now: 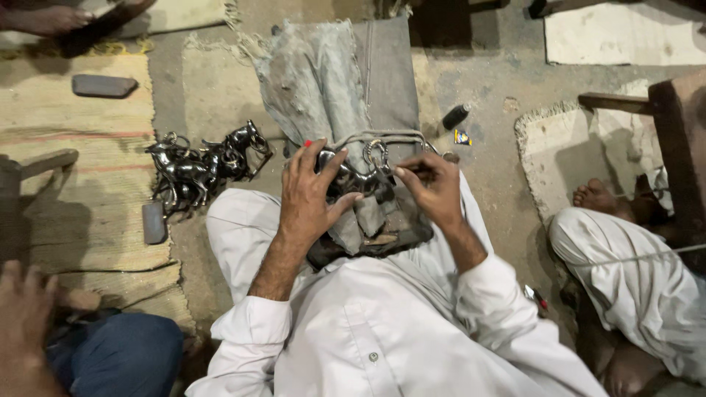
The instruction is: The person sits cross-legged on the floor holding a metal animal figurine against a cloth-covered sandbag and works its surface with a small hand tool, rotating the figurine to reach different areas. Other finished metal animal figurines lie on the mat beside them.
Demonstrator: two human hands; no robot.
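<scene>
Dusty floor (500, 95) all around, laid with straw mats (73, 184) on the left and a fringed rug (566, 147) on the right. On the mat edge, left of the knees, a heap of dark metal horses (202, 169), tangled, touching one another. Beside the heap a small grey block (154, 222); farther up the mat a flat grey stone (104, 86). Right of the cloth, a small black bottle (456, 116) lying tilted, and just below it a small bright scrap (462, 137). Grey cloth (334, 88) spread ahead over the lap, running away from the body. At far right a wooden stool (662, 110) and a seated person's bare foot (597, 197) and white-clad knee. At lower left another person's hand (26, 316) and blue trouser leg; at top left one more hand, near the mat's edge.

Held over the lap, on the cloth: a dark metal figure (360, 180) with a curled ring on top, between both hands. Left hand (309, 195) draped over its left side, fingers spread and curled, thumb pressing from below, grip clamped on the figure. Right hand (434, 187) at its right end, fingers bent inward, fingertips pinched against the figure. Both forearms bare from rolled white sleeves, angled inward from the elbows.
</scene>
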